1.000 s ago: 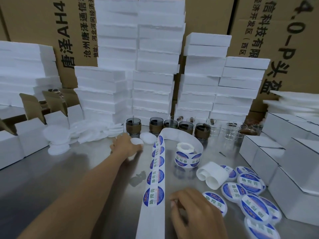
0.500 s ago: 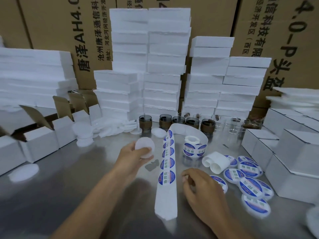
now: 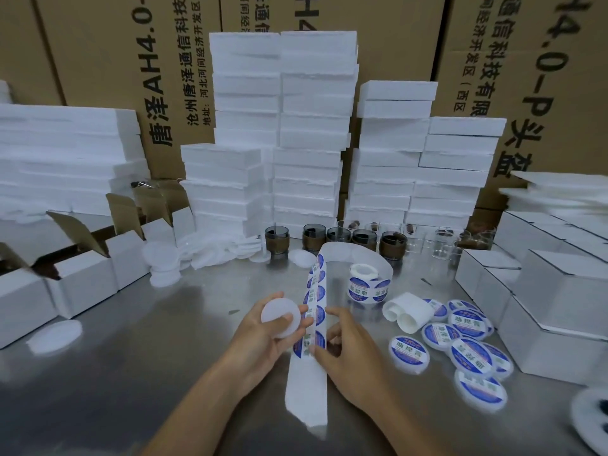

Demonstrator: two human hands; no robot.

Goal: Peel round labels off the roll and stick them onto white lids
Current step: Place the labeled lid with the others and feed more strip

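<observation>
My left hand point(image 3: 260, 340) holds a plain white lid point(image 3: 280, 318) just left of the label strip point(image 3: 314, 311), which runs from the label roll point(image 3: 363, 286) toward me on the steel table point(image 3: 131, 373). My right hand point(image 3: 345, 350) pinches the strip at its lowest blue round label point(image 3: 309, 345). Several labelled lids point(image 3: 467, 343) lie at the right. A heap of plain lids point(image 3: 204, 255) sits at the back left.
Foam block stacks point(image 3: 283, 143) and cardboard cartons point(image 3: 108, 60) wall off the back. Open white boxes point(image 3: 85, 278) line the left, closed ones point(image 3: 552, 311) the right. Glass cups point(image 3: 342, 236) stand behind the roll. A curled backing scrap point(image 3: 408, 312) lies beside it.
My left hand brought a plain lid back from the heap to the strip. My right hand moved up from the table and took hold of the strip at the lowest label.
</observation>
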